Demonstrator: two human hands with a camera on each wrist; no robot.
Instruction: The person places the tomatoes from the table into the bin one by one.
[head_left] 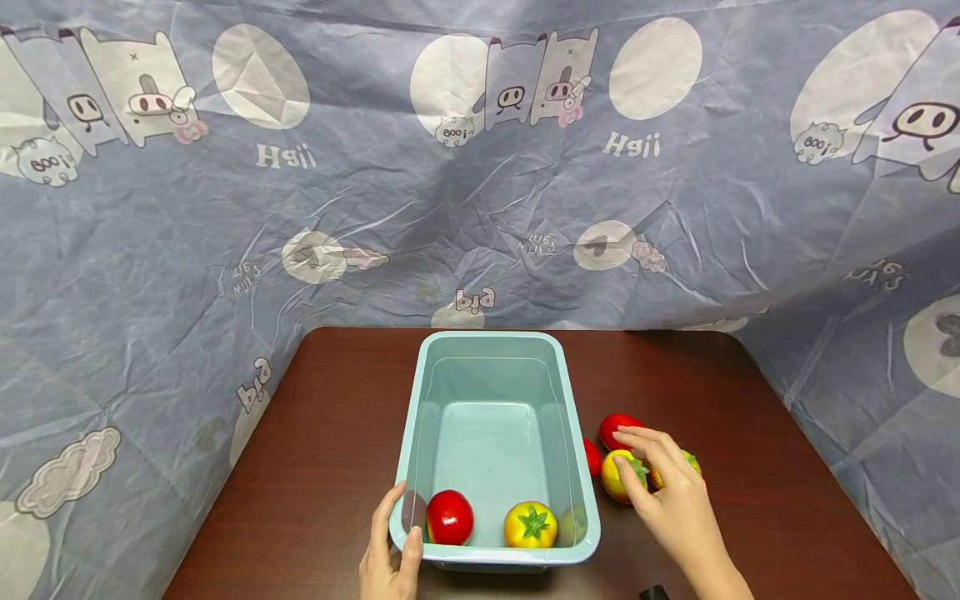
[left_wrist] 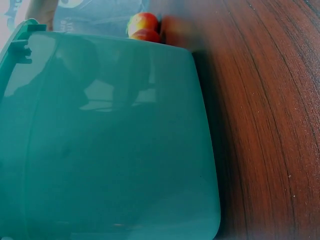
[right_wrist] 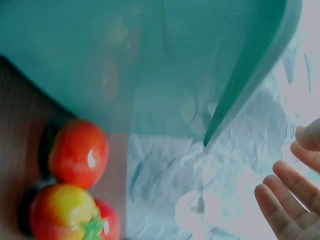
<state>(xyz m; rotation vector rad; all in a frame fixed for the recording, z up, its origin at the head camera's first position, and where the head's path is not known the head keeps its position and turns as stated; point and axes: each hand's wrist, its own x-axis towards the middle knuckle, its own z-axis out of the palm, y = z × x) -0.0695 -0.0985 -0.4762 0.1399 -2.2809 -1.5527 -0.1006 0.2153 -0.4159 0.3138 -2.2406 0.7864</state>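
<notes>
A light blue-green plastic bin (head_left: pixel 498 346) stands on the table, and my left hand (head_left: pixel 388 550) grips its near left corner, thumb at the front rim. Inside, at the near end, lie a red tomato (head_left: pixel 450 518) and a yellow tomato (head_left: pixel 531 525) with a green leafy top. My right hand (head_left: pixel 671 500) is over several tomatoes right of the bin, its fingers parted and empty. Among these are a red tomato (head_left: pixel 618 430) and a yellow tomato (head_left: pixel 615 480); the hand partly covers another tomato (head_left: pixel 691 462). The right wrist view shows a red tomato (right_wrist: pixel 79 154) beside the bin wall.
The dark brown wooden table (head_left: pixel 322 433) extends on both sides of the bin. A grey-blue patterned cloth (head_left: pixel 480 192) hangs behind it and along its sides. A small black object (head_left: pixel 654 592) shows at the bottom edge of the head view.
</notes>
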